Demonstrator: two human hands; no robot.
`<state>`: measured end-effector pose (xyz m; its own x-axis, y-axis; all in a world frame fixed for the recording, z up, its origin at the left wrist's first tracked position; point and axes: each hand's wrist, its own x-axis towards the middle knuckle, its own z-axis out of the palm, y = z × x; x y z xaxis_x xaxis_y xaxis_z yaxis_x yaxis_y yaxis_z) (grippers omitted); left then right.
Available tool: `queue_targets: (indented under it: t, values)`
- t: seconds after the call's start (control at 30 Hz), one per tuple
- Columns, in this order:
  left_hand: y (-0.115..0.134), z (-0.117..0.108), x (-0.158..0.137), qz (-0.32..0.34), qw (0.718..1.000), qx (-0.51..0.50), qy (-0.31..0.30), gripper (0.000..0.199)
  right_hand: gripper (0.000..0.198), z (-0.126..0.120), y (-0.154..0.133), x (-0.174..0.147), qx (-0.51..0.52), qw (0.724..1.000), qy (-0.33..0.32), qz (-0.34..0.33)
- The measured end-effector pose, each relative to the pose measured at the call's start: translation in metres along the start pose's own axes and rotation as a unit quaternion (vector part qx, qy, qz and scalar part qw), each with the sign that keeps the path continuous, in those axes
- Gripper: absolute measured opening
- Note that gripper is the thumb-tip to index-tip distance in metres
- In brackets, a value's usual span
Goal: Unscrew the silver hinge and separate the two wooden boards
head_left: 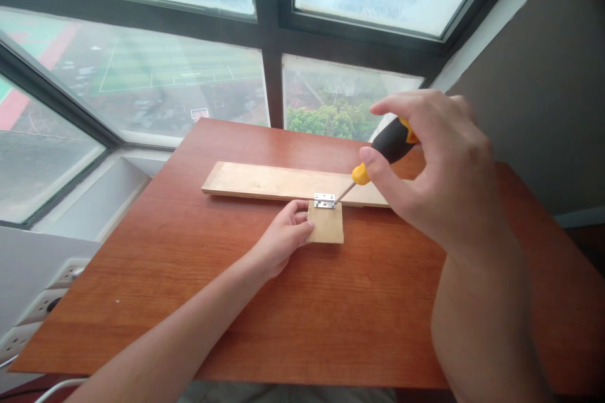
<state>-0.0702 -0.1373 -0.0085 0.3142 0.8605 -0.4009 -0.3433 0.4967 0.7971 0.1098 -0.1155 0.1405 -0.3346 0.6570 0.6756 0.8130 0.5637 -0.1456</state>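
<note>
My left hand (289, 233) grips the left edge of a small square wooden board (327, 227), thumb on top and fingers curled at its side. A silver metal hinge (324, 201) lies across the board's far edge. My right hand (435, 157) is closed around the black and yellow handle of a screwdriver (392, 141). The screwdriver slants down to the left, its tip at the right end of the hinge. Whether a screw sits under the tip is too small to tell. Just behind the hinge lies a long pale wooden plank (265, 181), its right part hidden by my right hand.
Everything rests on a reddish-brown wooden table (189, 302). Large windows with dark frames (274, 75) rise behind its far edge. Wall sockets (42, 308) and a white cable (61, 387) are at the lower left. A grey wall (534, 107) stands on the right.
</note>
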Motion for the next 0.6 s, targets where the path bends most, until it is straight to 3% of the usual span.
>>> queue_targets:
  t: [0.13,0.27,0.47,0.6]
  values:
    - [-0.0001,-0.0005,0.0001,0.0,1.0,-0.001,-0.001,0.034,0.031,0.0018,0.0008,-0.0016,0.001,0.999,0.006,0.038]
    - [-0.0009,-0.0012,0.0008,0.004,1.0,-0.005,-0.004,0.036,0.047,-0.0016,-0.0023,-0.0023,0.043,0.998,-0.034,0.006]
    - [-0.0003,0.0001,0.0002,0.003,1.0,-0.006,-0.001,0.035,0.032,0.0033,-0.0002,-0.0027,-0.016,0.999,0.008,0.049]
    - [-0.0001,0.0002,-0.0002,0.002,1.0,-0.007,-0.002,0.035,0.045,-0.0004,0.0005,-0.0031,0.03,0.999,-0.008,0.032]
